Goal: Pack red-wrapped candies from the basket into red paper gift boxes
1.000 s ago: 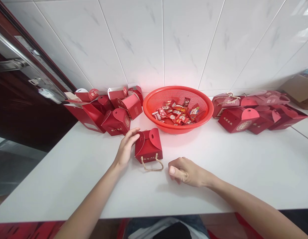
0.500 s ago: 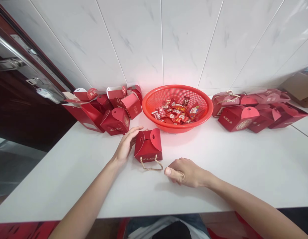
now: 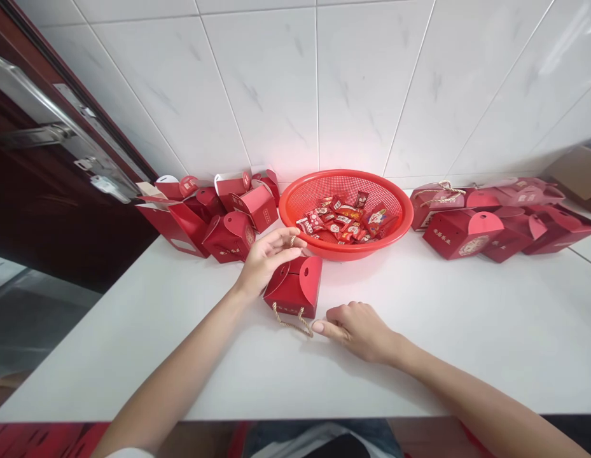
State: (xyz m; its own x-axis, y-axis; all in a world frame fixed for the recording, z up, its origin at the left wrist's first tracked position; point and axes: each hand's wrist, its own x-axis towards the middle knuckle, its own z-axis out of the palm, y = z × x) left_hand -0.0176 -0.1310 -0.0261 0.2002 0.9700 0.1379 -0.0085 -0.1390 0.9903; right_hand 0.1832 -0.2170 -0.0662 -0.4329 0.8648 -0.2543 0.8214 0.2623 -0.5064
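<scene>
A small red gift box (image 3: 295,289) with rounded, holed top flaps stands folded up on the white table. My left hand (image 3: 269,257) is behind its left side, with thumb and fingers closed on the twisted rope handle (image 3: 293,241) at the back. Across the front, another rope handle (image 3: 291,326) hangs in a loop onto the table. My right hand (image 3: 357,327) rests right of the box with curled fingers, its thumb tip at the loop's end. Whether those fingers pinch the rope is hidden.
Behind the box sits a red plastic basket (image 3: 404,219) containing several wrapped candies (image 3: 343,219). Several red boxes (image 3: 228,236) stand at the left, more red boxes (image 3: 462,234) at the right. A cardboard box (image 3: 574,175) is at the far right, beside the tiled wall.
My left hand has risen from the box's left side and closed on the back rope handle. My right thumb has come up to the front loop.
</scene>
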